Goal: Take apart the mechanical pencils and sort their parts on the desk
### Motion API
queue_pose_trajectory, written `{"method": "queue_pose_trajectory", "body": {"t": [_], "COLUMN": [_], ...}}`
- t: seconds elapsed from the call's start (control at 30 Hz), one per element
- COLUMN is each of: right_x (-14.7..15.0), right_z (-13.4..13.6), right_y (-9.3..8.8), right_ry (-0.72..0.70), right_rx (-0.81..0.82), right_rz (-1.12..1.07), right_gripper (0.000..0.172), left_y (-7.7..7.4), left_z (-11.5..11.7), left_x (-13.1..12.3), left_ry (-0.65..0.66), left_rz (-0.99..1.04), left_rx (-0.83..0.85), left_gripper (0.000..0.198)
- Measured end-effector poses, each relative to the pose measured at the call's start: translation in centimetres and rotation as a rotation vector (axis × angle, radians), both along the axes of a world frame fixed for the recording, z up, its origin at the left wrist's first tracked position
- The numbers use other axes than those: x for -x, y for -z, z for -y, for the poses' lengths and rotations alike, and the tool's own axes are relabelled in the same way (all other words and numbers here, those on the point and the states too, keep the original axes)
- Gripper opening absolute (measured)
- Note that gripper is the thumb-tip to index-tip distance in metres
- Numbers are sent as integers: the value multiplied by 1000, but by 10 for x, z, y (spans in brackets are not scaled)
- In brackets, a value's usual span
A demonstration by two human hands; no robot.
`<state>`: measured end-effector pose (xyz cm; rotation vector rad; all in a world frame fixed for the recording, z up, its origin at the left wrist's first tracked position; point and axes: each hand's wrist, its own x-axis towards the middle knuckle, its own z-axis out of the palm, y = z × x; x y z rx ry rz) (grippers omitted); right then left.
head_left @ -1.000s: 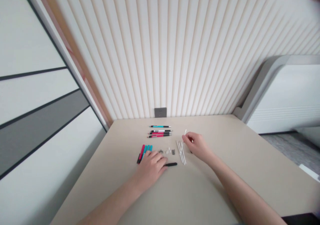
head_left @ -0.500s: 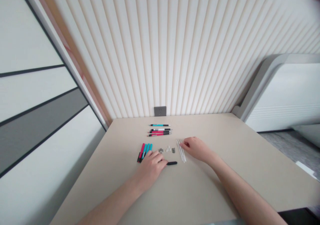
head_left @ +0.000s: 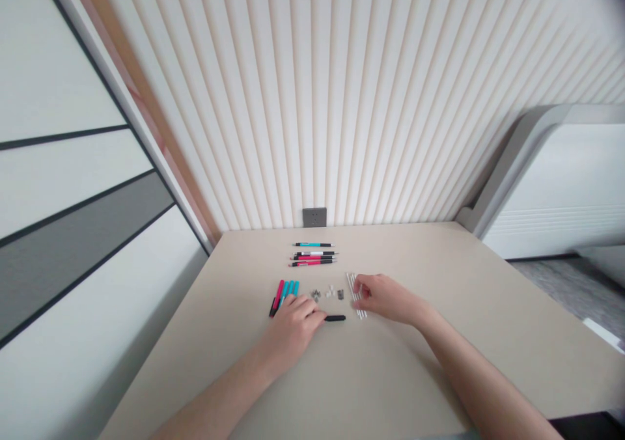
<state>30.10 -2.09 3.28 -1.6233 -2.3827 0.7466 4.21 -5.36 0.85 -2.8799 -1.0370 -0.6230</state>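
My left hand (head_left: 297,326) is closed, with its thumb and fingertips on one end of a black pen part (head_left: 335,318) lying low at the table. Part of that black piece is hidden under the fingers. My right hand (head_left: 385,298) hovers over several thin white pen refills (head_left: 352,289), its thumb and index finger spread apart across them. Between the hands lie small metal pieces (head_left: 316,293), small white pieces (head_left: 330,291) and some dark grey clips (head_left: 340,294). Beyond my left fingers, pink and turquoise pen barrels (head_left: 288,290) sit side by side, partly covered by the hand.
Farther back on the beige table (head_left: 415,251) lie several pens: a turquoise one (head_left: 315,245), a white one (head_left: 317,253) and pink ones (head_left: 312,263). A dark socket (head_left: 314,217) is on the ribbed wall behind. A white cabinet (head_left: 88,297) stands at the left.
My right hand has shifted slightly toward me over the refills, and its thumb and index finger have spread. My left hand stays at the black pen part.
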Motion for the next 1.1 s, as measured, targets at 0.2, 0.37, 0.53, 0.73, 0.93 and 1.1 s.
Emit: {"method": "queue_pose_trajectory", "body": {"t": [0.2,0.37,0.53,0.73,0.93,1.1], "right_x": [1,4,6,-4,-7,-3], "right_z": [-1,1,4,3,3,3], "right_y": [4,3,0,-7,-1,1], "right_ry": [-26,-39,-51,-81,-114,-105], "right_rx": [45,6,-4,83,128,101], "right_rz": [13,19,21,-12,2,-6], "right_gripper": [20,13,12,21,25,19], "left_y": [0,-2,-5,-4,-4,-5], "left_z": [0,0,1,1,1,2], "left_x": [0,0,0,0,0,0], "left_ry": [0,3,-10,-13,-13,-6], "left_rz": [6,13,5,13,4,17], "left_rx": [7,8,33,30,38,32], "left_gripper": [11,12,10,16,15,17]}}
